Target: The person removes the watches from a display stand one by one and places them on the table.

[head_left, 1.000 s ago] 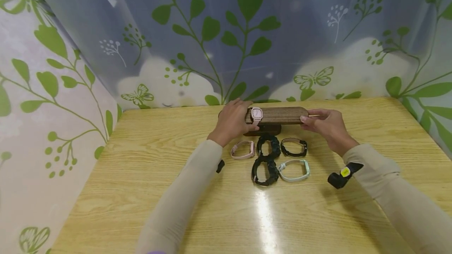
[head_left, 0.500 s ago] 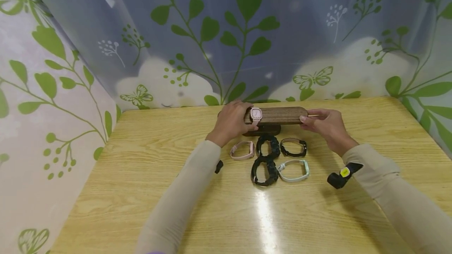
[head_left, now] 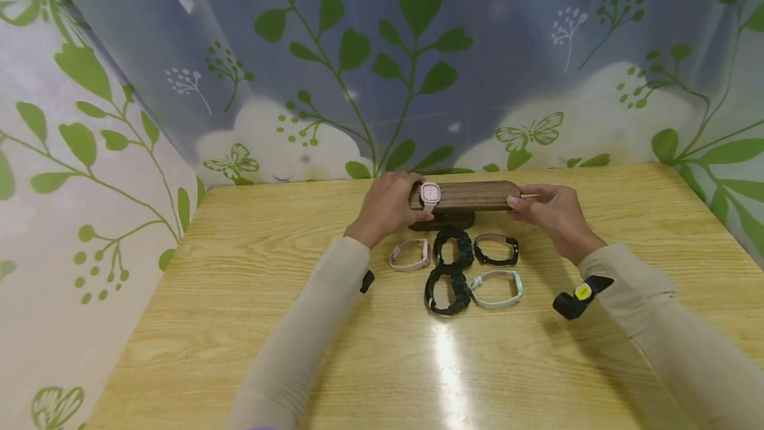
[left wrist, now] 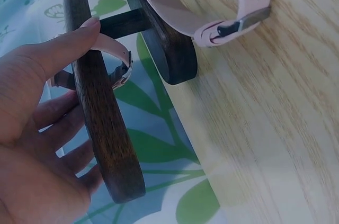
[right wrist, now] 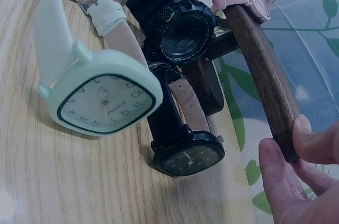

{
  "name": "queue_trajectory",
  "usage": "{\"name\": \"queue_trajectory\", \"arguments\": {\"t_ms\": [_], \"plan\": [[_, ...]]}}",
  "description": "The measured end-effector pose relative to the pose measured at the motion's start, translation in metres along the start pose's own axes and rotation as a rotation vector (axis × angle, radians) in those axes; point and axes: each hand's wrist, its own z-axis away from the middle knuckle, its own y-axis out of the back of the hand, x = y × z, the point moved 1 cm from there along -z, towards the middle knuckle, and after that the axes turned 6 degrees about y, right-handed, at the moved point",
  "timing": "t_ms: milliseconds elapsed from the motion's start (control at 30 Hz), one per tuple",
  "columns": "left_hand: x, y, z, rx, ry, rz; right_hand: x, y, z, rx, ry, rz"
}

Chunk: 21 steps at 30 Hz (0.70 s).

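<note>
A dark wooden watch stand (head_left: pixel 480 196) with a horizontal bar stands at the back of the table. Around its bar, left of centre, loops a pink watch (head_left: pixel 430 193), its square face towards me. My left hand (head_left: pixel 384 208) grips this watch on the bar; in the left wrist view the thumb lies over the strap, with the fingers behind the bar. The bar's left end (left wrist: pixel 124 176) sticks out past that hand. My right hand (head_left: pixel 555 214) pinches the bar's right end between thumb and fingers. The stand's base (left wrist: pixel 175 60) rests near the table's back edge.
In front of the stand lie a second pink watch (head_left: pixel 410 255), two chunky black watches (head_left: pixel 453 249), a slim black watch (head_left: pixel 497 249) and a mint-green watch (head_left: pixel 498 288). A patterned curtain (head_left: pixel 382 85) hangs behind the wooden table (head_left: pixel 251 237).
My left hand has slid the pink watch slightly left along the bar. The right hand keeps its pinch on the right end, and the watches on the table stay put.
</note>
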Motion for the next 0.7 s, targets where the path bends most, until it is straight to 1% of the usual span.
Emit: {"name": "queue_trajectory", "arguments": {"t_ms": [300, 533, 700], "plan": [[-0.012, 0.002, 0.005, -0.014, 0.033, 0.038, -0.001, 0.0, 0.0, -0.002, -0.003, -0.001], [-0.022, 0.006, 0.01, -0.007, 0.028, 0.059, -0.001, 0.0, -0.001, 0.0, -0.004, -0.006], [-0.03, 0.008, 0.014, -0.021, 0.054, 0.094, -0.001, 0.0, 0.0, -0.009, -0.005, -0.001]]}}
